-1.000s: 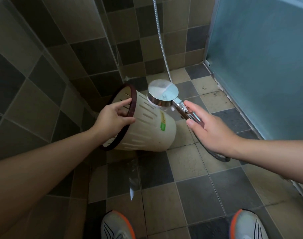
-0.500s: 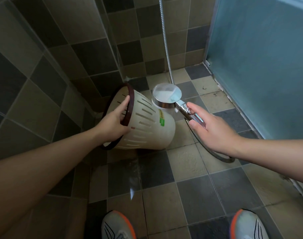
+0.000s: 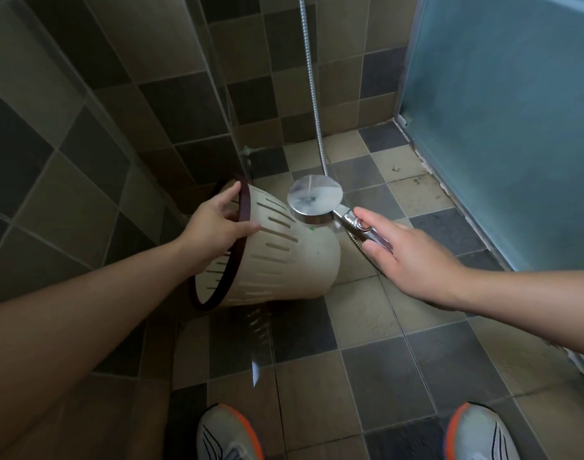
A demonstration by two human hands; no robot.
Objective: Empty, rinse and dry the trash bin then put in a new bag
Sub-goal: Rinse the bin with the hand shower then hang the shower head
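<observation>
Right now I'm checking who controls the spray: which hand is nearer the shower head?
Right. The right hand holds the handle just behind the shower head; the left hand grips the trash bin rim, across the bin from it.

Dim, soft daylight reaches me through the frosted blue panel (image 3: 503, 127) on the right. My shower head (image 3: 315, 197) glares white. The tiled walls (image 3: 84, 94) bow at the edges, and my forearms smear slightly at the corners.
</observation>
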